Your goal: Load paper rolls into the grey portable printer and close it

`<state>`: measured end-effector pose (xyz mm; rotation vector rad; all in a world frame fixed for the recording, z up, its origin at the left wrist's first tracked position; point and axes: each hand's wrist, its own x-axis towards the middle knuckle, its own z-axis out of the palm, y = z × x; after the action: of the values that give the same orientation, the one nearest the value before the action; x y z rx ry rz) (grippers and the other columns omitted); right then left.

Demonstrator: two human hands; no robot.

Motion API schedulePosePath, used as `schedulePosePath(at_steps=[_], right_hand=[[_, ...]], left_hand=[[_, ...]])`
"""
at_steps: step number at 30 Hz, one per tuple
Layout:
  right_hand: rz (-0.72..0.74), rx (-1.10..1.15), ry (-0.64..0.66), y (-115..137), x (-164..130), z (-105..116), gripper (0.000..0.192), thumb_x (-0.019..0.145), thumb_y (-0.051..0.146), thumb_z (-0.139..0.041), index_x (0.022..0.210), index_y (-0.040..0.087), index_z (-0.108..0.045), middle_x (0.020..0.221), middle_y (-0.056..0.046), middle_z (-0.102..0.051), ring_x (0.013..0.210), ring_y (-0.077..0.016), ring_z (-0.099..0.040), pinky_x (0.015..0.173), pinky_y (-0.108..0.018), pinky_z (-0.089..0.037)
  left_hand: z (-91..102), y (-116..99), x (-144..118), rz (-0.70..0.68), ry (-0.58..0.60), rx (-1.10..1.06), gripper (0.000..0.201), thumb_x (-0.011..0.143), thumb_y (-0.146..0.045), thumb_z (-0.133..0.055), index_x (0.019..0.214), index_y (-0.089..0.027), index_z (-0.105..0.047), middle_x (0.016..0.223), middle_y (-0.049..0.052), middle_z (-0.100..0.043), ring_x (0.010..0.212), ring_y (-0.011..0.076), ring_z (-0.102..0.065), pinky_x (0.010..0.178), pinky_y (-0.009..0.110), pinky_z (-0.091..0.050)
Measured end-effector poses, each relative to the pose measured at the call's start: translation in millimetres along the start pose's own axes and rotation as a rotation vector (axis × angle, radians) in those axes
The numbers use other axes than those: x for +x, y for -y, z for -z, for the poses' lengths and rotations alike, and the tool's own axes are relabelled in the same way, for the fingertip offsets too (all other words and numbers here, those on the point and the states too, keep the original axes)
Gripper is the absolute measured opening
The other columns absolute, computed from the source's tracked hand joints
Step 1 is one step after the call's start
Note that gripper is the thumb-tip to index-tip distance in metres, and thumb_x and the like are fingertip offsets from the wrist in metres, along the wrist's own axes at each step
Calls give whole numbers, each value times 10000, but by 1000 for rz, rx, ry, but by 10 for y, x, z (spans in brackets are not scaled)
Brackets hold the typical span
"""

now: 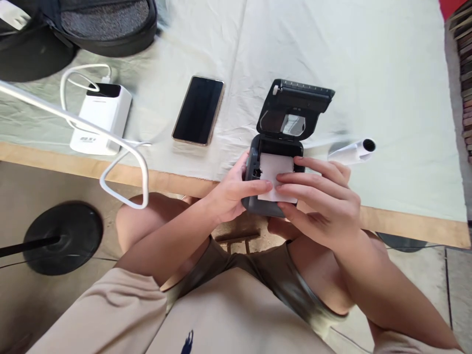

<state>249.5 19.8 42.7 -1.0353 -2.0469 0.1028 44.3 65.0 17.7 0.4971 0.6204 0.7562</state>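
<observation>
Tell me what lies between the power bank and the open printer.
A dark phone lies face up on the cloth between power bank and printer, in the head view.

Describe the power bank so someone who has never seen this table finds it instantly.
Start at the pale cloth covering the table, then go to its left part, just left of the dark smartphone. The power bank is the white block with a black end panel, and the only thing there with white cables plugged in.
</observation>
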Motion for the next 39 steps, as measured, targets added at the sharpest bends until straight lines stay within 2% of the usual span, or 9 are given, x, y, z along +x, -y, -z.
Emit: schedulePosePath(at_steps=[6,9,11,14,17,21,29,34,39], right_hand=[[27,15,-160,-96,-43,1,140,1029,319,-762,1168,339,-762,1118,-49,-859,1156,-342,-828,1001,-558,-645],[-163,74,-296,-241,28,34,330,1043,422,-762,1369,395,-720,1498,-80,-725,1363,-345,-753,1144,-586,-652],[-308,204,-245,-350,100,46,491,1086,511,-719,1560,464,-600,1750,-55,-571,1583,-330,-640,1271,-552,-596],[-348,392,-158,-456,159,22,566,1148,644,-563,1681,486,-458,1588,-63,-715,1542,-294,-687,1307,-518,-582],[-315,428,-197,-450,102,-40,515,1146,706,-511,1584,446,-581,1304,-56,-798,1364,-303,-779,1232,-543,-645],[-368,432,-73,-364,-32,-107,387,1155,572,-606,1482,373,-662,1476,-86,-754,1392,-298,-770,1140,-480,-702],[-499,559,67,-192,-46,-124,427,1091,690,-709,1391,414,-582,1095,17,-724,880,-180,-753,701,-324,-653],[-637,580,47,-122,-25,-148,540,987,714,-831,1325,362,-600,1125,20,-708,806,-135,-709,646,-294,-601],[-588,546,67,-156,-26,-124,470,1036,671,-753,1348,365,-579,1201,-6,-720,942,-194,-769,716,-348,-673]], left_hand=[[4,10,-29,-49,-76,73,884,626,-302,-1081,1353,-267,-579,1108,17,-805,1054,269,-817,930,399,-655],[1,8,-38,-36,-73,115,1000,551,-232,-1076,1424,-264,-591,1067,-1,-792,980,239,-800,875,355,-641],[-4,6,-35,-25,-58,138,1100,508,-197,-1079,1487,-269,-582,1123,8,-804,977,221,-793,862,329,-641],[-3,7,-31,-31,-54,172,1084,527,-228,-1078,1497,-261,-596,1128,10,-800,979,214,-794,863,318,-639],[21,22,-45,-30,-56,194,1140,546,-240,-1065,1572,-267,-568,1132,18,-802,1013,242,-810,870,329,-626],[72,46,-77,-21,-35,197,1342,541,-259,-1084,1717,-306,-438,1325,84,-816,1212,347,-821,938,391,-643],[35,49,-51,-50,52,144,891,725,-569,-1055,1474,-302,-654,1348,74,-864,1249,366,-849,914,413,-716],[-76,59,-95,-58,-36,110,542,863,-441,-945,1356,-279,-786,1253,62,-905,1245,368,-856,837,366,-707],[-113,93,-67,-51,-80,-10,448,1022,-562,-812,1284,-201,-859,1258,105,-907,1435,387,-786,1161,429,-684]])
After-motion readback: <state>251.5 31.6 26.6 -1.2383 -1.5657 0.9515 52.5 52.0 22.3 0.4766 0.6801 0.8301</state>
